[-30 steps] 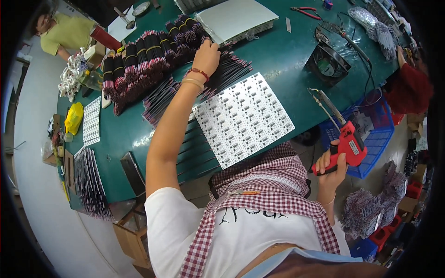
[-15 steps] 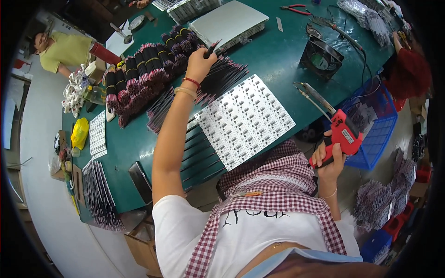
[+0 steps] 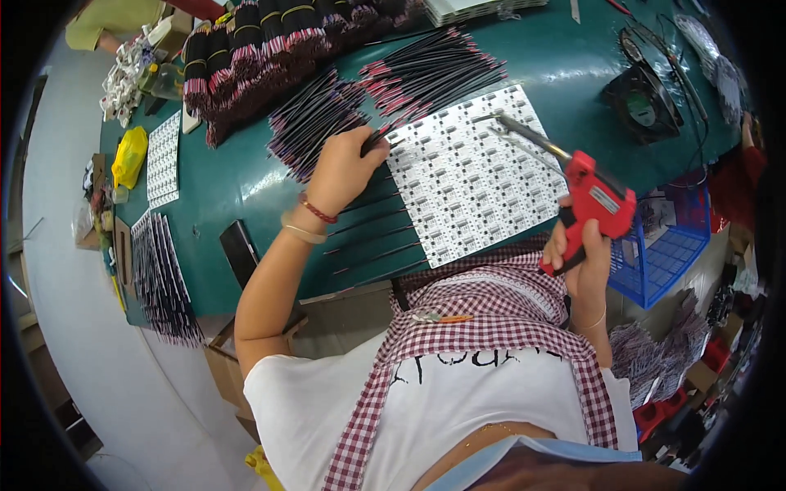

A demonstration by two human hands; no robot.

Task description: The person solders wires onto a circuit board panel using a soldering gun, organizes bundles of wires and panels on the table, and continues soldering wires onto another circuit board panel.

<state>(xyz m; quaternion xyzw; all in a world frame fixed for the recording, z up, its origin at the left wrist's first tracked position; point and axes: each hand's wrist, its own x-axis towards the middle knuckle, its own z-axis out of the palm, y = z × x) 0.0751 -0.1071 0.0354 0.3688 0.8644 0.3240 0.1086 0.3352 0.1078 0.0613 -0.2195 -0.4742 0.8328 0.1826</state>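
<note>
A white circuit board panel (image 3: 479, 184) with rows of small dark parts lies at the table's near edge. Several black wires (image 3: 372, 231) stretch leftward from its left edge. At the panel's upper left corner, my left hand (image 3: 344, 164) pinches a black wire (image 3: 376, 137) with red at its end. My right hand (image 3: 578, 255) grips the handle of a red soldering gun (image 3: 602, 199); its metal tip points left over the far part of the panel. Beyond my left hand lie two heaps of loose black wires (image 3: 318, 121) with pinkish ends.
Tied bundles of black wire (image 3: 270, 37) are piled at the far left. A small black fan (image 3: 643, 102) stands right of the panel. Another panel (image 3: 164, 159), a yellow bag (image 3: 129, 155) and a black case (image 3: 239, 252) lie left. A blue crate (image 3: 655, 254) sits beyond the right edge.
My left hand has come back from the far wire heap to the panel's corner with a wire. The soldering gun has moved left, over the panel. The view has shifted.
</note>
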